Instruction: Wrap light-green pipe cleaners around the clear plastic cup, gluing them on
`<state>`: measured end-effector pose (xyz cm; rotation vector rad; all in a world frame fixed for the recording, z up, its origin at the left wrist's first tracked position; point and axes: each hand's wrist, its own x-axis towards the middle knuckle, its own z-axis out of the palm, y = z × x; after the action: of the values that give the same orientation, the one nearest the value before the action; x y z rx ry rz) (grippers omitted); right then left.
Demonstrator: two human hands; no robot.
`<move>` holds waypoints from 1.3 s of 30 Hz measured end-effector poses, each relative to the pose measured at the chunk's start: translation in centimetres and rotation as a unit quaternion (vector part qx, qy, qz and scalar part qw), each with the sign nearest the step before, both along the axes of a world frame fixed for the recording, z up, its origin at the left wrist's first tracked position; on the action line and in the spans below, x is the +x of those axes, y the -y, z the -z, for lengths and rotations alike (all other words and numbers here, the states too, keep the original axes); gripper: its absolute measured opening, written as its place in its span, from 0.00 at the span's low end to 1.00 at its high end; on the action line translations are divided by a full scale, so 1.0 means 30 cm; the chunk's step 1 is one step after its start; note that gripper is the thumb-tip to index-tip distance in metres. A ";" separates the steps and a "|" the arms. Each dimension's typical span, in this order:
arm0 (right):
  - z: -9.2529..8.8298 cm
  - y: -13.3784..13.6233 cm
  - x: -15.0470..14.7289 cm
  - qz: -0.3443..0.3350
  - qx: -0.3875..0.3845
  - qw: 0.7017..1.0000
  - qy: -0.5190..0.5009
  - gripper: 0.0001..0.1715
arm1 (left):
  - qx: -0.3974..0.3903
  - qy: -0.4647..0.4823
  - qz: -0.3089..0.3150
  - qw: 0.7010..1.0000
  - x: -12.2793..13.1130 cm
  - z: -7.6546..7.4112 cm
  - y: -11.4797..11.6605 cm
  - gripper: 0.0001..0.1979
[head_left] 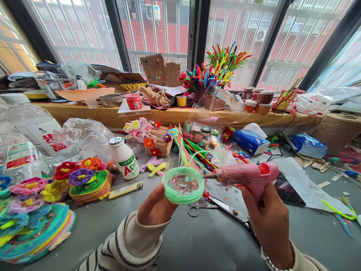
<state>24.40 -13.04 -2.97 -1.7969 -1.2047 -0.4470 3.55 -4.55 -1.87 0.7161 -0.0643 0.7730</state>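
Note:
My left hand (156,205) is closed round the lower left side of a clear plastic cup (183,184), which is tilted so its inside shows. Light green pipe cleaner (184,197) is wound in rings about the cup, and a loose strand arches up behind it. My right hand (267,218) grips the handle of a pink hot glue gun (245,175). The gun's nozzle points left and lies at the cup's right edge; whether it touches cannot be made out. Beneath, on the grey table, are large scissors (232,210) and small metal scissors (194,210).
At left are pipe-cleaner flower discs (36,233), a white bottle (124,158), a yellow utility knife (125,190) and big plastic bottles (36,128). Behind stand a flower basket (159,141), a glass jar (205,137) and a blue tissue pack (249,141). A wooden ledge (163,116) carries paint jars.

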 end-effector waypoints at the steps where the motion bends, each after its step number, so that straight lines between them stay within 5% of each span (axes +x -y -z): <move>1: 0.000 -0.001 0.000 0.001 -0.001 1.000 0.001 0.16 | -0.001 -0.002 -0.001 1.000 0.000 0.000 0.000 0.20; 39: -0.002 -0.006 0.006 -0.014 0.001 0.999 0.032 0.16 | -0.033 -0.053 -0.055 0.997 0.017 -0.018 0.021 0.16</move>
<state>24.58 -12.85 -2.92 -1.7733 -1.2722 -0.4924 4.06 -5.17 -1.33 0.7016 0.0974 0.8373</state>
